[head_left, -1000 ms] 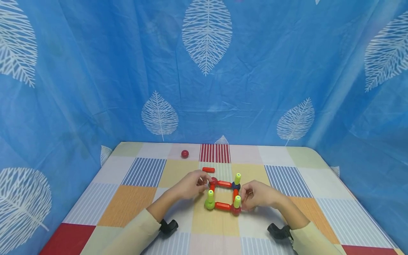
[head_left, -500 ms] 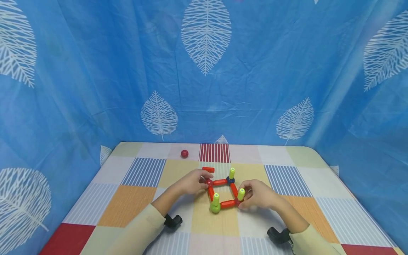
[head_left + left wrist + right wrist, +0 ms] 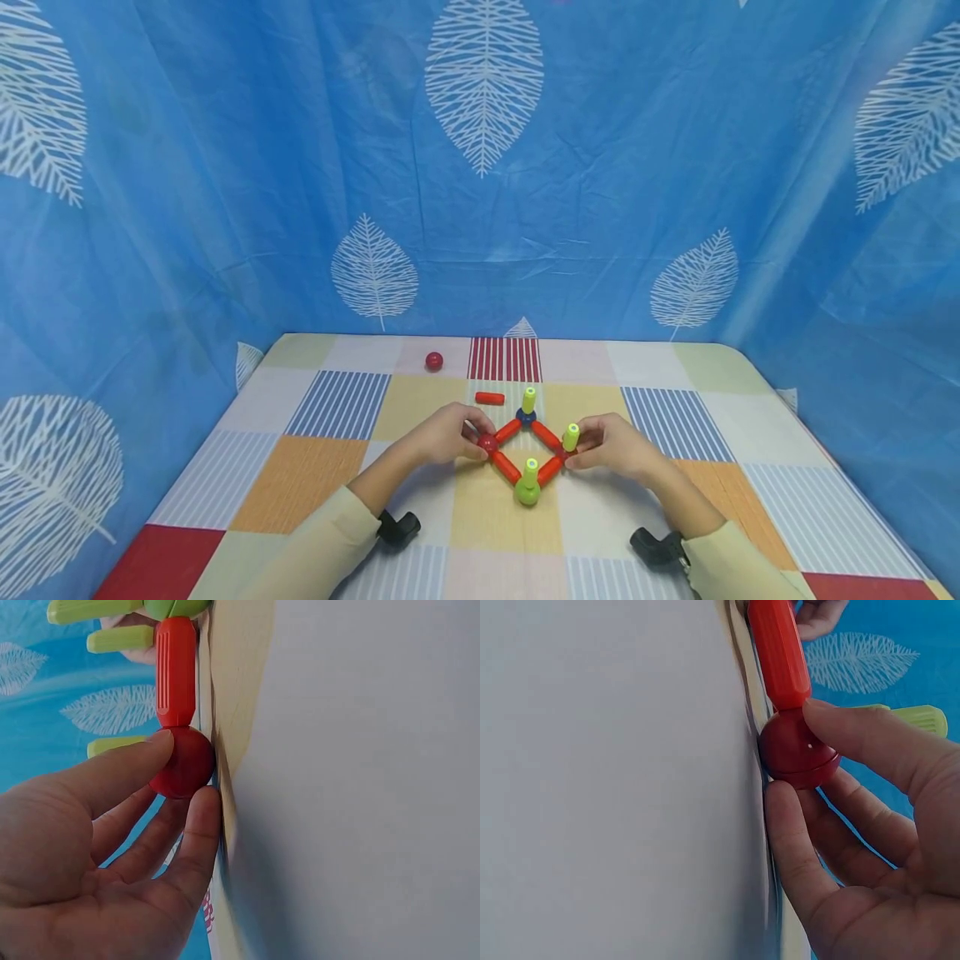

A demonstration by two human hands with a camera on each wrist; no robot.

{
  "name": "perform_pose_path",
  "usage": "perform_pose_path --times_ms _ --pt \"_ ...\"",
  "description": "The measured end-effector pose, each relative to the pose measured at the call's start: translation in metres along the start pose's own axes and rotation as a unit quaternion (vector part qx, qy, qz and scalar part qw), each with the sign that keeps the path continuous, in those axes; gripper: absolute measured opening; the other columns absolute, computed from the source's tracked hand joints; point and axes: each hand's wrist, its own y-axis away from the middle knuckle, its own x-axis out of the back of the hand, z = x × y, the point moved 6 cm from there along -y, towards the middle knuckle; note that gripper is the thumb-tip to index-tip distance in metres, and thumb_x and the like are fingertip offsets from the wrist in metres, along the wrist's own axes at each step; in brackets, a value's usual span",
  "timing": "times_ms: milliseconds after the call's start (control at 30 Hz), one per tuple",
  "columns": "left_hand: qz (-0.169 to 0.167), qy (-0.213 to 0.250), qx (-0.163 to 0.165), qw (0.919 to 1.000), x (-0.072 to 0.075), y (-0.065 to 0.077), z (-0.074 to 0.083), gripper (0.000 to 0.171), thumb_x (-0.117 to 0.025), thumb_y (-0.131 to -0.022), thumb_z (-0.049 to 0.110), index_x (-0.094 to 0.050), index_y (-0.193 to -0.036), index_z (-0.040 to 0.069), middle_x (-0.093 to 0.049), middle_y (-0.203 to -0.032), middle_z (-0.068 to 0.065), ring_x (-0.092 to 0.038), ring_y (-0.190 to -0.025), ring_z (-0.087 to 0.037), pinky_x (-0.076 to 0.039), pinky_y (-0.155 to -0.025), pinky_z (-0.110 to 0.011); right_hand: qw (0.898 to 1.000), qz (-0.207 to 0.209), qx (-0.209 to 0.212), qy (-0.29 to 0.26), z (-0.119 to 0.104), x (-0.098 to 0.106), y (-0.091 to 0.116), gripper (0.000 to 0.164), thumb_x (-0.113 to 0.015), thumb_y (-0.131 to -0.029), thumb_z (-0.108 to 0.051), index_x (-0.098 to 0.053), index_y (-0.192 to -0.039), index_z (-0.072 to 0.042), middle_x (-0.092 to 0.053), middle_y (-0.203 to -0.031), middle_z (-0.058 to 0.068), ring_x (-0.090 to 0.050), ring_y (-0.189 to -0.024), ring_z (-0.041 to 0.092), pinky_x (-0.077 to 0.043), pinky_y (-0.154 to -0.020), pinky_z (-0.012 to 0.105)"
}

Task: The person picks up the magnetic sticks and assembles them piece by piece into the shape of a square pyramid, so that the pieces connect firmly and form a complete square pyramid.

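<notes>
A frame of red rods (image 3: 507, 468) joined by balls lies on the table as a diamond. Its far corner is a dark blue ball (image 3: 526, 416), its near corner a green ball (image 3: 528, 493). Yellow-green rods (image 3: 529, 400) stand upright on the blue, green and right-hand balls. My left hand (image 3: 455, 433) pinches the red ball (image 3: 186, 766) at the left corner, which carries no upright rod. At the right corner, my right hand (image 3: 613, 450) holds another red ball (image 3: 795, 746) between thumb and fingers.
Beyond the frame lies a loose red rod (image 3: 490, 399). Farther back on the left sits a loose red ball (image 3: 434, 361). A patchwork cloth covers the table (image 3: 510, 575), with a blue leaf-print curtain (image 3: 480, 250) behind and at both sides.
The rod frame has turned on the table from a square facing me to a diamond. Its blue corner shifted left and its green corner right. The right hand has taken hold of its red ball.
</notes>
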Motion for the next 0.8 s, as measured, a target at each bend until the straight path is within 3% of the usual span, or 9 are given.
perform_pose_path --times_ms 633,800 --pt "-0.006 -0.004 -0.008 0.9999 0.0009 -0.0003 -0.0006 0.026 -0.084 -0.083 0.007 -0.074 -0.106 0.016 -0.070 -0.101 0.004 -0.064 -0.089 -0.013 -0.057 -0.081 -0.028 1.000 0.016 0.001 0.021 0.0046 0.0026 -0.0039 0.024 -0.085 -0.079 -0.007 -0.073 -0.099 -0.001 -0.075 -0.092 0.007 -0.067 -0.087 0.017 -0.056 -0.074 0.023" --pt "-0.019 -0.004 -0.028 0.9994 0.0066 -0.0043 0.0022 0.024 -0.082 -0.085 0.010 -0.074 -0.108 0.012 -0.070 -0.101 0.001 -0.066 -0.092 -0.015 -0.057 -0.085 -0.030 1.000 0.018 -0.012 0.015 0.0061 0.0037 -0.0052 0.026 -0.086 -0.078 -0.008 -0.074 -0.100 -0.001 -0.073 -0.091 0.005 -0.066 -0.087 0.018 -0.056 -0.074 0.024"
